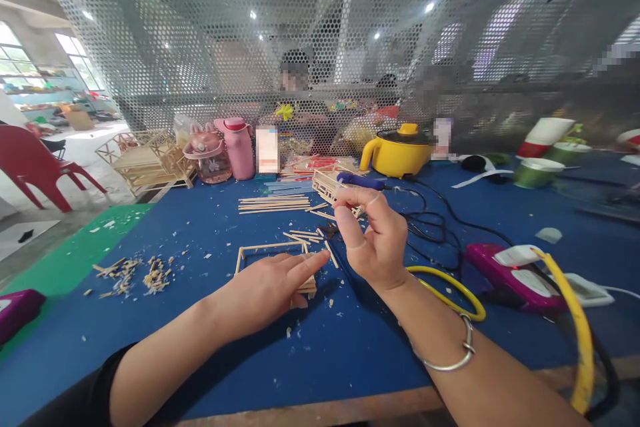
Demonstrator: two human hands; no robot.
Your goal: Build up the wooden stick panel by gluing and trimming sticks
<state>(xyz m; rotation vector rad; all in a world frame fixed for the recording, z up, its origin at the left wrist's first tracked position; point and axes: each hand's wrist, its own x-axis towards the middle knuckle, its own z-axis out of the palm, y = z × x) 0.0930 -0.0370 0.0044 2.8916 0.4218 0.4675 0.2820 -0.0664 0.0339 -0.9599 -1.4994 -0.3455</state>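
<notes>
My left hand [273, 287] lies flat on the blue mat, fingers stretched out, pressing on a small frame of thin wooden sticks [260, 250]. Raised above the mat, my right hand [373, 233] pinches thumb against fingers; what it holds is too small to make out. A silver bangle [457, 347] sits on that wrist. Loose wooden sticks [274, 203] lie in a row just beyond the frame, with a stick-built piece [325, 181] behind my right hand.
A yellow electric pot [397, 150], pink bottles [239, 147], a stick model [147, 160] and cups [543, 153] stand along the mesh screen [320, 47]. A pink tool [505, 273] with a yellow hose [575, 320] lies right. Stick scraps [133, 275] litter the left. A person sits behind the mesh.
</notes>
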